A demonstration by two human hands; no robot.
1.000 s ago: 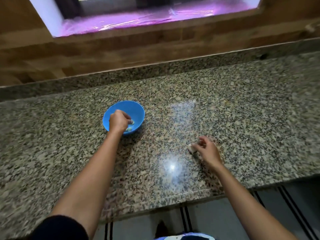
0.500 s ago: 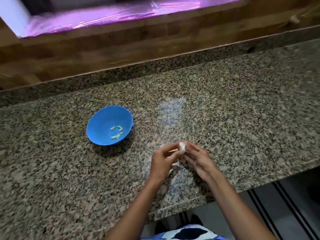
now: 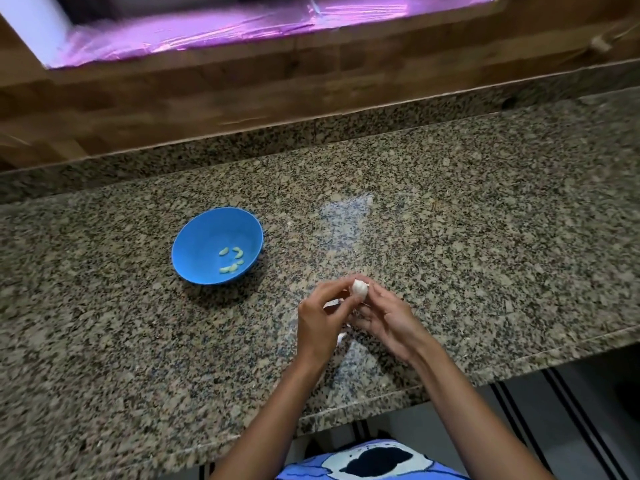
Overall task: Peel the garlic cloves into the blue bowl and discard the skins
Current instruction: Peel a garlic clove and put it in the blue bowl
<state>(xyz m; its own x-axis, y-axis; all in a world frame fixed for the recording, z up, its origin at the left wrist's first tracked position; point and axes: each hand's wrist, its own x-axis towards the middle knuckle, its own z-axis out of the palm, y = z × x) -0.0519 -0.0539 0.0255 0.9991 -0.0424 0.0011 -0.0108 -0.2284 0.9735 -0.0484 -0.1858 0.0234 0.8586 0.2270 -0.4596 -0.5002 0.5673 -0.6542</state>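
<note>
Garlic clove (image 3: 358, 288) is sitting pinched between the fingertips of my left hand (image 3: 320, 320) and right hand (image 3: 388, 318), over the bench (image 3: 485, 237), right of the blue bowl (image 3: 204, 244). I am judging it light, firm, with brittle papery skin, best nipped at the tip. A second ago my left hand was reaching into the bowl.

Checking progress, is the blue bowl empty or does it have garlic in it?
Not empty: the blue bowl holds a few pale peeled cloves near its bottom.
</note>
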